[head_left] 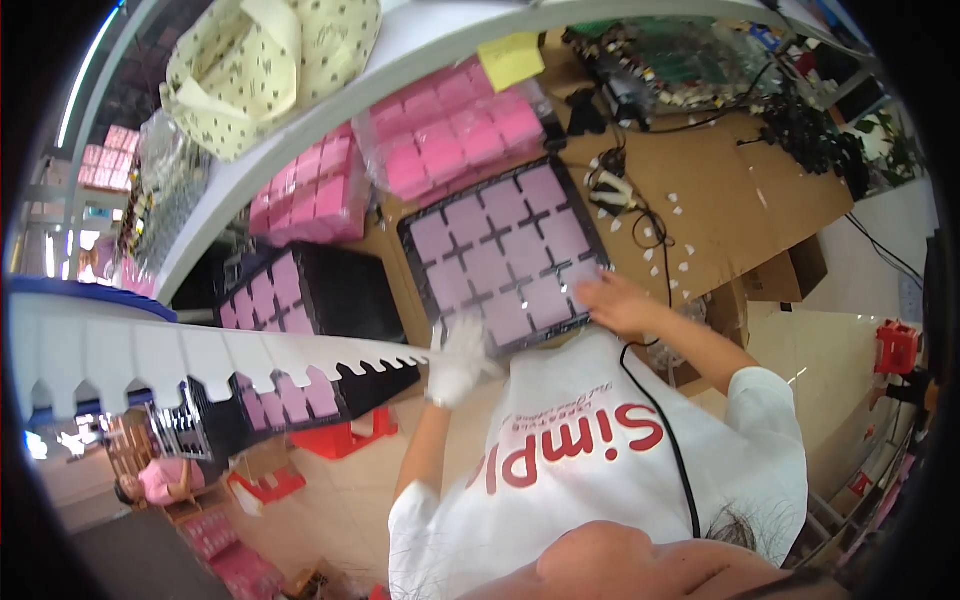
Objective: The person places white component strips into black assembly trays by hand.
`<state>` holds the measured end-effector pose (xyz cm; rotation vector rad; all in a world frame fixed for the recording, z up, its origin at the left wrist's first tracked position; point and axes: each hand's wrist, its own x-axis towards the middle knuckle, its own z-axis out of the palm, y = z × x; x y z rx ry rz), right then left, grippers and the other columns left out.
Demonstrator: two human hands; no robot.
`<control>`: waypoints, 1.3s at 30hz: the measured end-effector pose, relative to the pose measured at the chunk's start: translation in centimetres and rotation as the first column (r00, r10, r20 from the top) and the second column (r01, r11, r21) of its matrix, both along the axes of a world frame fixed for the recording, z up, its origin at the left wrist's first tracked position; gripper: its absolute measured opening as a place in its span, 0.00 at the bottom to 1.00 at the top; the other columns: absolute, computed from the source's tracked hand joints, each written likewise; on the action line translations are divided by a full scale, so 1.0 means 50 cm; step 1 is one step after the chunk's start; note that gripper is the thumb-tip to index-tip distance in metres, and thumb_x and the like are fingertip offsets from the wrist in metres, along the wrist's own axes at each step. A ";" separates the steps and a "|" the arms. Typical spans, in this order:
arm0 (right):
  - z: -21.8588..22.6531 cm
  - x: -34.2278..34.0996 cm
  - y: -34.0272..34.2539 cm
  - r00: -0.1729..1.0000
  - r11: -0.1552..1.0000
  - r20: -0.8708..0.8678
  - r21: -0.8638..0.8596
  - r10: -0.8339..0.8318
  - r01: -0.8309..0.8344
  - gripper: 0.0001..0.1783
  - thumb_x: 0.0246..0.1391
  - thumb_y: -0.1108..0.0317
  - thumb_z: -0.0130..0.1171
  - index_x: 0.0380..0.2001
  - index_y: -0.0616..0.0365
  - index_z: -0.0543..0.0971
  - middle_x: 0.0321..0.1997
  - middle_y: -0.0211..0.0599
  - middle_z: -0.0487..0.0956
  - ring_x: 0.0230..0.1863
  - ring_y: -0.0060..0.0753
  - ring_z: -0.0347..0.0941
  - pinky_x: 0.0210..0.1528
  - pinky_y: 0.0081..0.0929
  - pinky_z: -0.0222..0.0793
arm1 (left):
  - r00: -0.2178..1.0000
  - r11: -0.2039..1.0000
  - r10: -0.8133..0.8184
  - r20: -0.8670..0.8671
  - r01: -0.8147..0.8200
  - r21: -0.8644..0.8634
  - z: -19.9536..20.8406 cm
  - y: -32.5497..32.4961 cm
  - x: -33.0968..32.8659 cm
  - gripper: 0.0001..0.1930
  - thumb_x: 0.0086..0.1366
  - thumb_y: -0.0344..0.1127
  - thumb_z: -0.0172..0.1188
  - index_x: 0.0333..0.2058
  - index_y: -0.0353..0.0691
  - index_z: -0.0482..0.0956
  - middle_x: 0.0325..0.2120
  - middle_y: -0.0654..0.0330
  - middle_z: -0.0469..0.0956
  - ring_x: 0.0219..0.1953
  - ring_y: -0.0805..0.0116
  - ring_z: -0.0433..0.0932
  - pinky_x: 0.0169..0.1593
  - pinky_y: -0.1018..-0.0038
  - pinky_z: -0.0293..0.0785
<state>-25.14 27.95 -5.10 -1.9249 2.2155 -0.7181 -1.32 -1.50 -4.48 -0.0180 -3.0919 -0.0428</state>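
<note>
A black tray (415,255) lies on the bench in front of me, its pink square pads (495,210) set in rows with dark cross-shaped gaps between them. My left hand (459,360), in a white glove, is at the tray's near left corner. Motion smears its fingers, so its grip is unclear. My bare right hand (615,302) is at the near right corner, fingers bent together over the end pad. Whatever may be between those fingertips is too small to make out. A white notched strip (250,355) reaches from the left toward my gloved hand; whether they touch is unclear.
Plastic-wrapped pink blocks (450,145) stand behind the tray, below a white shelf edge (420,55). To the left is a stack of black trays (345,295). A black cable (655,235) and white scraps lie at right. A person in pink (165,480) sits at lower left.
</note>
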 end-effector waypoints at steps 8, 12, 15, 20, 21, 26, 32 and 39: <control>-0.020 0.069 0.036 0.964 0.983 -0.202 -0.101 -0.173 0.155 0.17 0.51 0.63 0.58 0.43 0.60 0.78 0.51 0.40 0.77 0.57 0.32 0.70 0.65 0.40 0.57 | 0.997 0.999 0.015 -0.073 -0.012 0.043 0.045 0.049 0.060 0.07 0.57 0.35 0.55 0.32 0.39 0.79 0.34 0.56 0.80 0.37 0.62 0.79 0.53 0.64 0.69; -0.085 0.053 0.077 0.978 0.983 -0.104 0.012 -0.180 0.182 0.20 0.53 0.62 0.56 0.47 0.61 0.75 0.57 0.43 0.72 0.61 0.36 0.66 0.66 0.39 0.55 | 0.987 0.970 0.152 -0.043 -0.141 0.200 0.034 0.048 0.066 0.07 0.57 0.33 0.58 0.32 0.37 0.79 0.33 0.51 0.79 0.40 0.55 0.77 0.50 0.62 0.71; -0.061 0.052 0.042 0.841 0.852 0.244 -0.094 -0.482 0.516 0.29 0.59 0.57 0.51 0.59 0.63 0.64 0.66 0.48 0.60 0.68 0.44 0.54 0.69 0.38 0.48 | 0.660 0.731 0.675 -0.330 -0.539 0.417 -0.010 0.060 0.066 0.14 0.58 0.31 0.60 0.41 0.29 0.78 0.36 0.46 0.79 0.40 0.53 0.78 0.51 0.64 0.70; -0.135 0.042 -0.006 0.275 0.638 0.789 0.185 -0.550 0.747 0.38 0.66 0.46 0.30 0.67 0.65 0.43 0.72 0.52 0.43 0.73 0.48 0.36 0.72 0.34 0.32 | 0.575 0.273 0.807 0.133 -0.565 0.779 -0.062 0.013 0.064 0.21 0.60 0.40 0.63 0.44 0.26 0.76 0.42 0.49 0.79 0.41 0.68 0.77 0.48 0.75 0.70; -0.140 0.041 -0.010 0.280 0.611 0.753 0.199 -0.596 0.766 0.38 0.66 0.46 0.30 0.67 0.65 0.45 0.72 0.52 0.45 0.73 0.48 0.37 0.72 0.34 0.33 | 0.480 0.150 0.840 0.252 -0.652 0.743 -0.043 0.012 0.052 0.21 0.59 0.42 0.62 0.41 0.25 0.77 0.41 0.46 0.79 0.43 0.62 0.77 0.49 0.71 0.70; -0.313 -0.017 0.000 0.325 0.514 0.683 0.085 -0.653 0.854 0.37 0.66 0.44 0.29 0.66 0.63 0.51 0.72 0.48 0.49 0.73 0.44 0.40 0.72 0.33 0.33 | 0.505 -0.065 0.852 0.139 -0.160 0.985 0.072 0.063 0.010 0.15 0.60 0.31 0.61 0.44 0.31 0.73 0.36 0.63 0.75 0.38 0.77 0.71 0.45 0.77 0.69; -0.264 0.018 0.066 0.353 0.648 0.771 0.100 -0.530 0.755 0.38 0.65 0.42 0.29 0.66 0.60 0.51 0.70 0.46 0.53 0.71 0.41 0.44 0.70 0.34 0.39 | 0.036 0.181 0.983 -0.179 -0.050 0.982 0.304 -0.113 0.132 0.19 0.61 0.34 0.63 0.47 0.29 0.70 0.40 0.58 0.72 0.40 0.71 0.70 0.49 0.75 0.68; -0.101 0.072 0.013 0.256 0.673 0.876 0.100 -0.409 0.733 0.38 0.64 0.39 0.30 0.67 0.57 0.53 0.68 0.44 0.58 0.69 0.37 0.50 0.67 0.35 0.47 | -0.137 0.075 0.987 -0.082 -0.060 0.995 0.340 -0.451 0.437 0.24 0.59 0.41 0.65 0.47 0.29 0.72 0.43 0.53 0.75 0.45 0.64 0.73 0.50 0.68 0.70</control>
